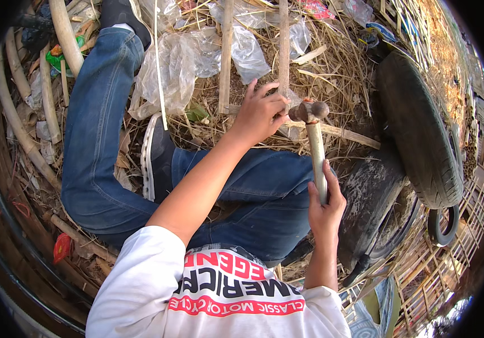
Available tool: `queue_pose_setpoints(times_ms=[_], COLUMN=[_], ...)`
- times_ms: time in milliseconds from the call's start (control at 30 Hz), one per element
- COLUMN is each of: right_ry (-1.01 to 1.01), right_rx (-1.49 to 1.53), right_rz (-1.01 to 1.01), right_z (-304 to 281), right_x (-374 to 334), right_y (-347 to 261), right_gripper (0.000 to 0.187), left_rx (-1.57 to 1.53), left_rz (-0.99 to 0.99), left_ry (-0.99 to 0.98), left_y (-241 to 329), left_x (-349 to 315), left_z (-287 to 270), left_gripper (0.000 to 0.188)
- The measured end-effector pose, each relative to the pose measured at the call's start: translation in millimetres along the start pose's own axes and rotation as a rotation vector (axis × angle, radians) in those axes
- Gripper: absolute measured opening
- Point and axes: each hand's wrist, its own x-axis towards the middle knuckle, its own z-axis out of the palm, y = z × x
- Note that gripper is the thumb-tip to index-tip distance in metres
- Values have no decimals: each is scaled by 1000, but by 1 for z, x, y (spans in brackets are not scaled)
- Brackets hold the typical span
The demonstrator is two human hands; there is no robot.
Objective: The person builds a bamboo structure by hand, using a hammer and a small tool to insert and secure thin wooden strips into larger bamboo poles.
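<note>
My right hand (327, 207) grips a hammer (315, 149) by its pale handle. The rusty rounded head points away from me, level with my left fingertips. My left hand (257, 117) is just left of the hammer head, its fingers curled and pinched close to a wooden crosspiece (346, 134). Whatever is between those fingers is too small or hidden to name. Two wooden slats, a left one (226, 53) and a right one (284, 42), run away from me and meet the crosspiece near my left hand.
My jeans-covered legs (104, 112) are folded around the work. Clear plastic sheets (188, 62) lie on straw-strewn ground. Black tyres (419, 129) stand at the right, beside a bamboo lattice (439, 265). Curved bamboo poles (25, 135) lie at the left.
</note>
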Motion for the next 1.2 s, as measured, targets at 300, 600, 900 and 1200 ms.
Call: queue_pose_setpoints(times_ms=[300, 600, 900, 1200], right_ry=[-48, -30, -31, -20], right_rx=[20, -30, -6, 101], right_rz=[62, -16, 37, 118], right_z=[-3, -5, -9, -2], right_x=[-3, 0, 0, -1], right_y=[-12, -5, -5, 2], right_gripper=[51, 52, 50, 50], left_rx=[-4, -3, -3, -16], left_rz=[-2, 7, -8, -29], left_ry=[-8, -6, -31, -44], left_y=[-3, -2, -2, -1], left_x=[-3, -1, -3, -3], left_z=[0, -1, -2, -1], left_gripper=[15, 14, 16, 17])
